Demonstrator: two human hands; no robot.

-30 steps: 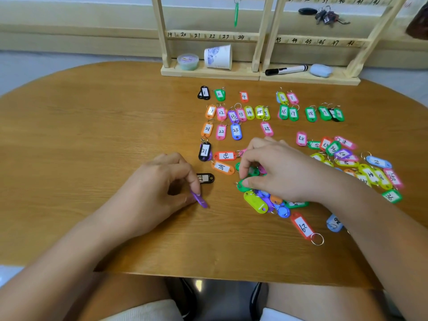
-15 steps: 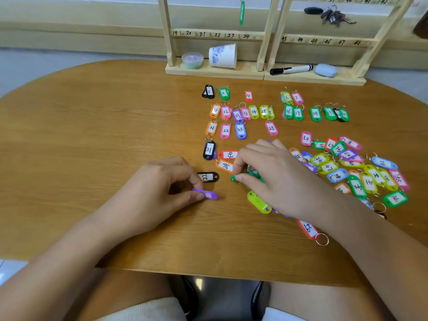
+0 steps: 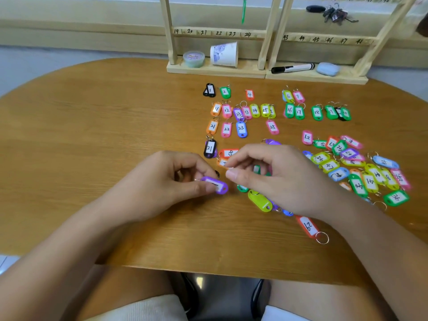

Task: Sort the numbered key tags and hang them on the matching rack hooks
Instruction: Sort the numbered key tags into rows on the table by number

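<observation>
Since 0.5 s ago the left hand (image 3: 166,188) has turned the purple tag (image 3: 216,185) label-up, and the right hand (image 3: 278,179) has swung over twd it. Best now: slide thumb off the label and read the no. fully before laying it in its row. Ref = black tag 31 (image 3: 210,148): left hand, below-left of 31, pinches the purple tag's ring end btw thumb & index. The tag body pokes past the fingertips, just below 31. Right hand, below-right of 31, has fingers curled, thumb & index tips nearly meeting; can't tell if they hold anything.
</observation>
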